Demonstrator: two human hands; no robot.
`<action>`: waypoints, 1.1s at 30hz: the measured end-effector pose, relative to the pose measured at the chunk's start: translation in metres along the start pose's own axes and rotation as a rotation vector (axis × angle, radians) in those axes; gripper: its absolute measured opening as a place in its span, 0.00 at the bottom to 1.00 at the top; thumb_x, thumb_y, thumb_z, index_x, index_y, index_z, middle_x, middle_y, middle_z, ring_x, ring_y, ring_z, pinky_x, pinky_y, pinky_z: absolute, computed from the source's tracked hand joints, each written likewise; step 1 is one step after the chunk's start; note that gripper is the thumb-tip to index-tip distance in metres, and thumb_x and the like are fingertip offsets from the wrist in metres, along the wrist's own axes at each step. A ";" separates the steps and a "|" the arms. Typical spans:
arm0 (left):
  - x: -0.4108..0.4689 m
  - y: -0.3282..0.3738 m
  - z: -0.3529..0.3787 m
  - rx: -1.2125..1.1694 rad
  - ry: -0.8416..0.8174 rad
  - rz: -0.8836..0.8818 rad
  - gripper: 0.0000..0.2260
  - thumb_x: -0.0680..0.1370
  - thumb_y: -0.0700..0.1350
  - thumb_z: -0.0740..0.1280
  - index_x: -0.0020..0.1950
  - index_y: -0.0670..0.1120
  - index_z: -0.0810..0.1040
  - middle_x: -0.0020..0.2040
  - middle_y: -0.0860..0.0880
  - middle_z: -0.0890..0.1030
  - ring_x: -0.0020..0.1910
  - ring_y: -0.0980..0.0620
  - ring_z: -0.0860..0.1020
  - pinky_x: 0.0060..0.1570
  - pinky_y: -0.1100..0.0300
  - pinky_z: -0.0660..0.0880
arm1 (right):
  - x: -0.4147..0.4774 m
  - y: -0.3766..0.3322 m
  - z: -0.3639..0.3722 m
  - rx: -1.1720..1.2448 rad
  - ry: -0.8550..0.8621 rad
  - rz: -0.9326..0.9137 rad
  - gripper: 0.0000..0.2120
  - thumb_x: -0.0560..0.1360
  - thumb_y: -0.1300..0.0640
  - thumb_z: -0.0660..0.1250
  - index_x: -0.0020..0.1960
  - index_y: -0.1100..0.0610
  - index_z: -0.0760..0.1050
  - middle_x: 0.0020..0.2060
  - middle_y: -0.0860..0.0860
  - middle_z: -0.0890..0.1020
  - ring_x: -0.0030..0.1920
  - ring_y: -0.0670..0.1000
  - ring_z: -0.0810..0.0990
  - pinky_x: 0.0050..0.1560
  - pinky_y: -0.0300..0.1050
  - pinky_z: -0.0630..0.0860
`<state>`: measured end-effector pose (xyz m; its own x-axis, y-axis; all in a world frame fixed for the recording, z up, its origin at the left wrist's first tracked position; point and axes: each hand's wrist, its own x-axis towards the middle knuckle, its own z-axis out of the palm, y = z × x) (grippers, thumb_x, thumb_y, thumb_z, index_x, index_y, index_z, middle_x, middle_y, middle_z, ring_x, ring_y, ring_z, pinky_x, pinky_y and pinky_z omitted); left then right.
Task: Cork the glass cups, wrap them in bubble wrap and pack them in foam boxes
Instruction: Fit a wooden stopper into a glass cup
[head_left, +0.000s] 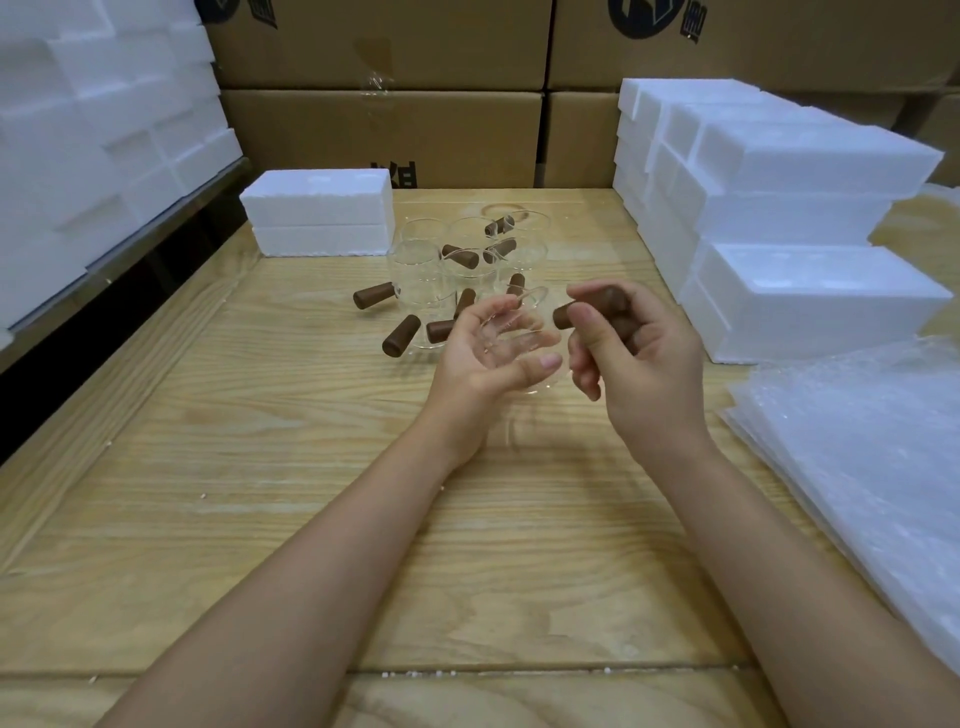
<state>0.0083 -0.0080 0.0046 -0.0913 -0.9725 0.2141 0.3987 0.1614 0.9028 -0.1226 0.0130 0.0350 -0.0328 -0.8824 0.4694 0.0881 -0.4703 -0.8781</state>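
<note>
**A:** So, from the head view, where is the cup?

**B:** The left hand (493, 353) grips a glass cup (519, 332) above the table (260, 467), fingers curled round its wall. The right hand (639, 353) pinches a cork (597, 309) between thumb and fingertips, its end just beside the rim and not yet in.

**A:** What could go wrong?

**B:** I'd say the cork could enter crooked and skid off the smooth rim. A hard push might crack the thin glass, or make it slip onto the other cups (467, 260) beyond.

**A:** And the materials?

**B:** The glass is clear and slick. The loose corks (401, 335) are brown, matte, tapered plugs. The foam boxes (810, 291) are white, grainy blocks, and the bubble wrap (857, 441) lies in filmy sheets on the right. The table is grained wood.
</note>
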 end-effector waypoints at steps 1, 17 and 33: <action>0.001 0.001 -0.001 -0.051 -0.005 -0.035 0.30 0.64 0.32 0.70 0.64 0.39 0.68 0.51 0.45 0.76 0.46 0.51 0.81 0.49 0.57 0.78 | 0.000 0.000 -0.001 0.031 -0.038 0.008 0.05 0.77 0.64 0.64 0.49 0.56 0.77 0.33 0.56 0.77 0.26 0.47 0.73 0.25 0.38 0.70; 0.003 0.001 -0.008 -0.133 -0.060 -0.212 0.34 0.66 0.34 0.65 0.72 0.32 0.62 0.54 0.34 0.72 0.54 0.36 0.72 0.67 0.36 0.63 | 0.004 0.005 0.002 0.294 -0.072 0.212 0.12 0.77 0.53 0.59 0.41 0.57 0.77 0.29 0.52 0.78 0.23 0.45 0.68 0.23 0.33 0.62; 0.008 0.005 -0.025 -0.306 -0.297 -0.202 0.14 0.68 0.49 0.74 0.50 0.45 0.79 0.31 0.52 0.77 0.33 0.52 0.77 0.36 0.57 0.76 | -0.004 -0.003 0.009 0.324 -0.334 0.160 0.14 0.71 0.60 0.67 0.56 0.60 0.75 0.34 0.54 0.82 0.35 0.51 0.81 0.28 0.39 0.74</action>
<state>0.0325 -0.0189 0.0010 -0.4340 -0.8820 0.1835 0.5927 -0.1261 0.7955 -0.1136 0.0184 0.0363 0.3230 -0.8661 0.3814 0.3727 -0.2540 -0.8925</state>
